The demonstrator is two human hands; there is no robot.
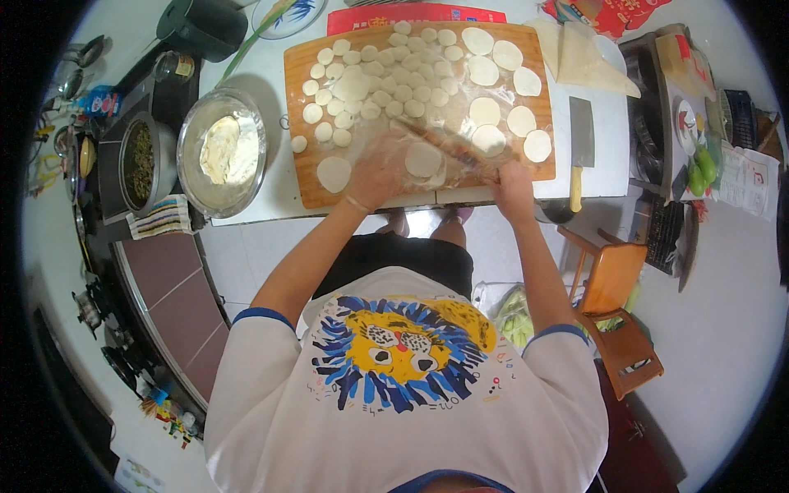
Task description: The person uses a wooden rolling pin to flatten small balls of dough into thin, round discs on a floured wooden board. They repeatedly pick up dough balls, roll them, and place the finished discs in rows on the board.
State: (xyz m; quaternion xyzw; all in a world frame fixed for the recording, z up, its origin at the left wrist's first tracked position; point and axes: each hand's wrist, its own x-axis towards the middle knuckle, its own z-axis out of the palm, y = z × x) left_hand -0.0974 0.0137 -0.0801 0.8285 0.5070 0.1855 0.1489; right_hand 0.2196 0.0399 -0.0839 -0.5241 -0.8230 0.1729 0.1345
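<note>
A large wooden board dusted with flour carries many small flattened dough pieces at the back and left, and several wider thin dough rounds on the right. My right hand is closed at the near right end of a thin wooden rolling pin, which slants across the board and is smeared by motion. Just left of a dough round by the pin, my left hand is blurred, so its fingers cannot be made out. Another round rests to its left.
Left of the board stands a metal bowl with a lump of dough. Beyond it are a pot of dark filling and a striped cloth. A cleaver lies at the right. Below, a wooden chair stands beside the table.
</note>
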